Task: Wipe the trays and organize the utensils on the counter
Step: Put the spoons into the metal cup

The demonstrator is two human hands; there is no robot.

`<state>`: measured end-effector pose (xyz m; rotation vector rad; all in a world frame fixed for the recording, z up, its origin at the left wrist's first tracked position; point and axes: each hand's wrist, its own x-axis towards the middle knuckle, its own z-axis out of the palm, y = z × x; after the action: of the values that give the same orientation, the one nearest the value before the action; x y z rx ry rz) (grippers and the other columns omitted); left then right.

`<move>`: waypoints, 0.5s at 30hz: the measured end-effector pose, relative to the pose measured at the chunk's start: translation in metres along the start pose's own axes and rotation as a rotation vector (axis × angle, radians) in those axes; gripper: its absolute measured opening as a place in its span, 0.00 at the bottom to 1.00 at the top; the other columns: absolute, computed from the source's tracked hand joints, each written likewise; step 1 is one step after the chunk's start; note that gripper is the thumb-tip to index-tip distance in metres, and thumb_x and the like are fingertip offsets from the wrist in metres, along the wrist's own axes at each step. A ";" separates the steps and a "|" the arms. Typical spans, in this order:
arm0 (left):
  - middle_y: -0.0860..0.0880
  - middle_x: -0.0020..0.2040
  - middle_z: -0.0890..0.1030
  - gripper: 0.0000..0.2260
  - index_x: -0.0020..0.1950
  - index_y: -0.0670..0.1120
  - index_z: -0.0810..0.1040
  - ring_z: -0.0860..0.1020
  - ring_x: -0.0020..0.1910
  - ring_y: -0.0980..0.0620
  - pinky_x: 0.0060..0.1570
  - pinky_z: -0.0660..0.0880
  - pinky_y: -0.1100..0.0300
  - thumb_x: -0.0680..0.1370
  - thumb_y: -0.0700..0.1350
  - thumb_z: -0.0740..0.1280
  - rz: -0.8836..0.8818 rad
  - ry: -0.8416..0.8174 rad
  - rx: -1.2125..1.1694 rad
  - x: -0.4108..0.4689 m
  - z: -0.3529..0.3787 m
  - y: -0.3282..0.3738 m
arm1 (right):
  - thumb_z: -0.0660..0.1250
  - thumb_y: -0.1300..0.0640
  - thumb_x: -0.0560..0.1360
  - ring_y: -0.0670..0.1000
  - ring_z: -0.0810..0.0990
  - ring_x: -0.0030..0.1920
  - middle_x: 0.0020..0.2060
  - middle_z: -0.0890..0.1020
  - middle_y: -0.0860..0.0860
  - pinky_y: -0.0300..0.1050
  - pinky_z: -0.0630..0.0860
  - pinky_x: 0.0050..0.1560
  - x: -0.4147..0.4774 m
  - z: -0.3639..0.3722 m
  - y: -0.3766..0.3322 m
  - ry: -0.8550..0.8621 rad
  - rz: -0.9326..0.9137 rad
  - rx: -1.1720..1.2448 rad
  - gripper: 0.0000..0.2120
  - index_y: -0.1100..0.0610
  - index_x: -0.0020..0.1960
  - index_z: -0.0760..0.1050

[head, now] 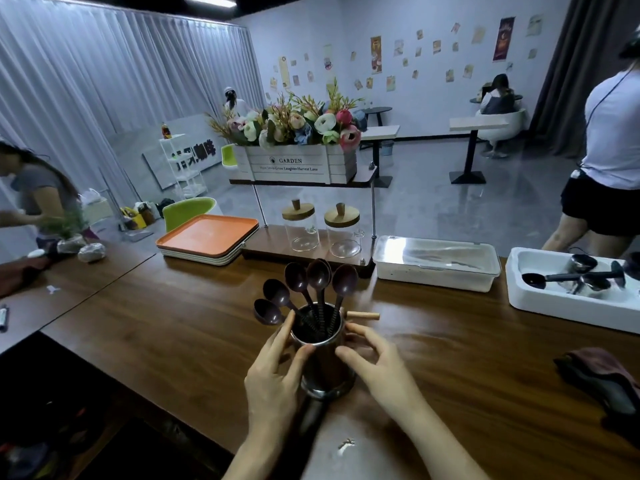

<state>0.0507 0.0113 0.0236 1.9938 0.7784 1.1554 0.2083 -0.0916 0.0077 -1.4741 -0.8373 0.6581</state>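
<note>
Head cam, only view I've got: steel cup [320,355] stands upright on the bench [173,323], centre frame and close to the near edge. It's packed w/ dark spoons [318,277], handles down inside, bowls fanned out above the rim, two leaning low to the left. L hand [273,372] grips the cup's left side, fingers [287,332] curled round the wall up near the rim, thumb across the front. R hand [377,365] sits just beside the cup's right side, fingers loose and spread, half bent, holding nothing; thumb tip looks to be at the cup wall, but I can't tell if it's actually touching. Short wooden stick [363,315] lies on the bench just behind the cup. Further back, left of centre, trays [207,233] sit in a neat stack, orange one on top. Beside them is a low wooden shelf w/ two glass jars [300,225], both wood-lidded, and a white flower box [294,164] on the upper tier. Right of the shelf is a white lidded box [436,263], then a white tub [568,306] holding metal cups and a black scoop. Dark cloth [602,379] lies crumpled at the far right, well apart from both hands. One person leans over the bench at far left, another stands at far right.
</note>
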 end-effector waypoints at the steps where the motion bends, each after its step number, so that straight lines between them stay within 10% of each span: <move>1: 0.68 0.62 0.80 0.28 0.73 0.71 0.69 0.81 0.58 0.63 0.56 0.80 0.63 0.74 0.56 0.71 -0.001 -0.006 -0.024 0.001 -0.003 -0.004 | 0.75 0.41 0.69 0.43 0.82 0.58 0.55 0.84 0.43 0.49 0.79 0.61 0.001 0.005 0.003 0.003 0.013 0.007 0.25 0.41 0.65 0.76; 10: 0.55 0.67 0.81 0.30 0.69 0.62 0.78 0.82 0.61 0.57 0.57 0.81 0.55 0.74 0.35 0.75 0.117 -0.038 -0.061 0.023 -0.036 -0.054 | 0.81 0.54 0.67 0.50 0.79 0.42 0.47 0.78 0.50 0.39 0.79 0.46 0.016 0.055 0.006 0.257 -0.032 -0.092 0.26 0.38 0.60 0.77; 15: 0.58 0.61 0.84 0.30 0.67 0.63 0.78 0.83 0.60 0.56 0.57 0.80 0.57 0.74 0.33 0.76 0.108 -0.188 -0.188 0.050 -0.065 -0.080 | 0.82 0.50 0.64 0.48 0.85 0.49 0.52 0.84 0.47 0.46 0.81 0.54 0.026 0.098 0.000 0.291 0.036 -0.012 0.24 0.39 0.56 0.77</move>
<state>0.0016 0.1134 0.0073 1.9706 0.4541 1.0419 0.1438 -0.0142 0.0013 -1.5533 -0.5918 0.4505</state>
